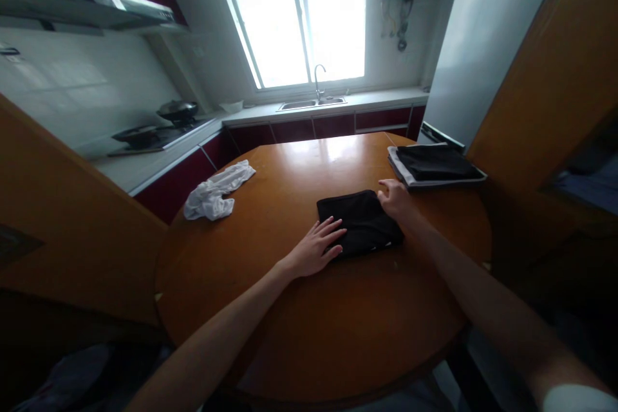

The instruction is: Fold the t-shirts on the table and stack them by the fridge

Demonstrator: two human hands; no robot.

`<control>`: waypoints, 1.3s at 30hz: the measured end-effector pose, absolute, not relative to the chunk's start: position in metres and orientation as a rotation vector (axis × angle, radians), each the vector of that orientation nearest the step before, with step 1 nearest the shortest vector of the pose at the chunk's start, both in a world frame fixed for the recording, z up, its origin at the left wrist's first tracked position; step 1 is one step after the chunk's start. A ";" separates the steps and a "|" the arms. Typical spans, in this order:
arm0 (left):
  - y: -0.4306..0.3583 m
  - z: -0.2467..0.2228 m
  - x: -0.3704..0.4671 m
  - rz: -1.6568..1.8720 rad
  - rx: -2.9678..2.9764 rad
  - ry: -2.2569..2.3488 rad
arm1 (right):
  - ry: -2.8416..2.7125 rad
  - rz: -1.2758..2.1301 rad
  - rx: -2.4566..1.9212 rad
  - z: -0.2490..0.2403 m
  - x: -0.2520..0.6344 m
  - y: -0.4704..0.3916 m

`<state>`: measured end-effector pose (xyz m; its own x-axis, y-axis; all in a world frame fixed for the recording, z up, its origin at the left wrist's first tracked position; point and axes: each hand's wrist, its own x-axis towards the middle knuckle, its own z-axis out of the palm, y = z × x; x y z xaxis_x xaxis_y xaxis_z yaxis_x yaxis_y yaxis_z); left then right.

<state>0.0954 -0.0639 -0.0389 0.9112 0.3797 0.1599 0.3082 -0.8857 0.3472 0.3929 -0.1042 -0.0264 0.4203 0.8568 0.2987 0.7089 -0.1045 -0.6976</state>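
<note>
A folded black garment [364,225] lies flat on the wooden table [270,309] in front of me; its exact kind does not show. Small white marks run along its near edge. My left hand [313,248] rests on the garment's left side, fingers spread. At its upper right edge is my right hand [394,198], with the fingers partly stretched out and nothing visibly gripped. Whether the right fingertips press on the cloth or just hover by it, I cannot tell.
A stack of folded dark and white clothes [434,164] sits at the table's right. A crumpled white garment [217,193] lies at the left. Beyond the table are a sink [313,103], a stove with pans [159,135] and a fridge [483,45].
</note>
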 end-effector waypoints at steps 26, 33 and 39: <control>-0.029 -0.063 0.164 0.379 2.809 0.916 | -1.760 0.192 -2.165 -0.057 0.349 -0.094; -0.027 -0.058 0.162 0.409 2.745 0.916 | -1.418 0.196 -2.124 -0.049 0.396 -0.087; -0.033 -0.044 0.165 0.531 2.731 0.860 | -1.289 -0.031 -1.964 -0.037 0.406 -0.092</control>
<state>0.1645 -0.0331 -0.0438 0.7621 0.5884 0.2702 0.5053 -0.8014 0.3200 0.4063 -0.0919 -0.0366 0.4872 0.7715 0.4092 0.7901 -0.1898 -0.5828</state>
